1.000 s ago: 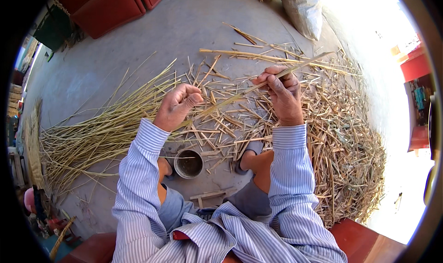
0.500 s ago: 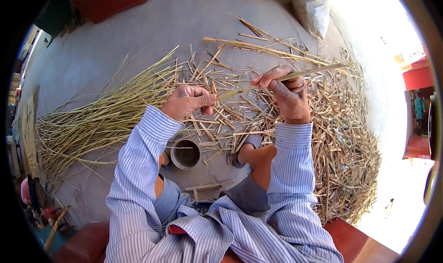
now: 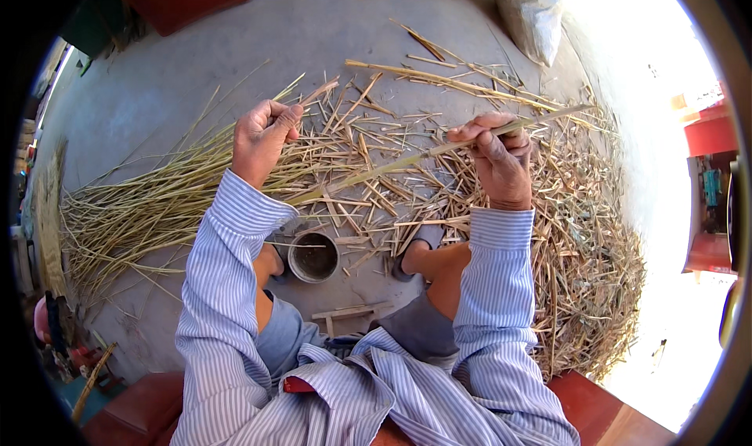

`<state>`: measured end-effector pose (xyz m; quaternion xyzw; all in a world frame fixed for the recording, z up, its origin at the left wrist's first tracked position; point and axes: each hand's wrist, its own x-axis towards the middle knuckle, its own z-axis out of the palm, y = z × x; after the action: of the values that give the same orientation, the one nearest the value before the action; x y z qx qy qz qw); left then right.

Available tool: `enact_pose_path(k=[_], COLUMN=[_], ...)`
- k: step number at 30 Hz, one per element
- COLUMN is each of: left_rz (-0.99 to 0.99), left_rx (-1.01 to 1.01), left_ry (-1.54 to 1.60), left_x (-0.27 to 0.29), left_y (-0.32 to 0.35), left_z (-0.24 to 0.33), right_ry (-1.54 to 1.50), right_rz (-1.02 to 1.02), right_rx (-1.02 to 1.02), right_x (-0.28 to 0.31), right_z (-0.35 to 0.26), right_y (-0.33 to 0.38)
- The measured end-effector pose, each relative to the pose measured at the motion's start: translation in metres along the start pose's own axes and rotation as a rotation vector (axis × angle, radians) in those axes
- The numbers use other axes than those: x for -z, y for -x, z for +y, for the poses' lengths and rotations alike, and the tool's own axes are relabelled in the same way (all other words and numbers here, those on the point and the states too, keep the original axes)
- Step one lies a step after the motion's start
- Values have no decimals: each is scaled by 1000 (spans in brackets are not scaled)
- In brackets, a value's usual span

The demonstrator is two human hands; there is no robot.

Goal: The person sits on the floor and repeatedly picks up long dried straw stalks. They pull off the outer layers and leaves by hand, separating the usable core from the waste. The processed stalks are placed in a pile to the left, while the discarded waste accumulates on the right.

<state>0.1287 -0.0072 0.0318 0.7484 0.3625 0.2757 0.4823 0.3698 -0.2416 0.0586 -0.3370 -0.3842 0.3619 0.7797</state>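
My right hand (image 3: 501, 160) is closed around a long pale green stalk (image 3: 392, 166) near its right part. The stalk slants down to the left across the space before me, its lower end near my left cuff. My left hand (image 3: 262, 140), raised over a spread of thin stalks (image 3: 149, 207), pinches a short brownish strip of dry husk (image 3: 319, 93) that sticks out to the upper right. That hand is apart from the long stalk. Short broken pieces of husk (image 3: 384, 199) litter the floor between the hands.
A large heap of dry husk (image 3: 587, 274) covers the floor at right. Between my feet stands a round metal pot (image 3: 335, 269), a thin stalk across it. A small wooden stand (image 3: 352, 313) lies nearer. Farther back are a pale sack (image 3: 529, 15) and red seats (image 3: 184, 3).
My left hand has moved left and away from the stalk and now holds a strip of husk. My right hand has shifted slightly right, still gripping the stalk.
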Motion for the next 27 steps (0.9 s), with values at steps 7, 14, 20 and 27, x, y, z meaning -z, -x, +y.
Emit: enact_pose_path(k=[7, 14, 20, 27], left_rz=[15, -333, -116, -398], left_rx=[-615, -341, -517, -189], left_ry=[-637, -190, -338, -266], left_x=[-9, -47, -47, -48], left_y=[9, 29, 27, 26], left_z=[3, 22, 16, 11], right_ry=[176, 130, 181, 426], right_rz=[287, 277, 178, 286], right_rx=[-191, -299, -290, -233], right_x=[-6, -10, -12, -19], right_z=[20, 30, 27, 28], right_y=[-19, -32, -26, -29])
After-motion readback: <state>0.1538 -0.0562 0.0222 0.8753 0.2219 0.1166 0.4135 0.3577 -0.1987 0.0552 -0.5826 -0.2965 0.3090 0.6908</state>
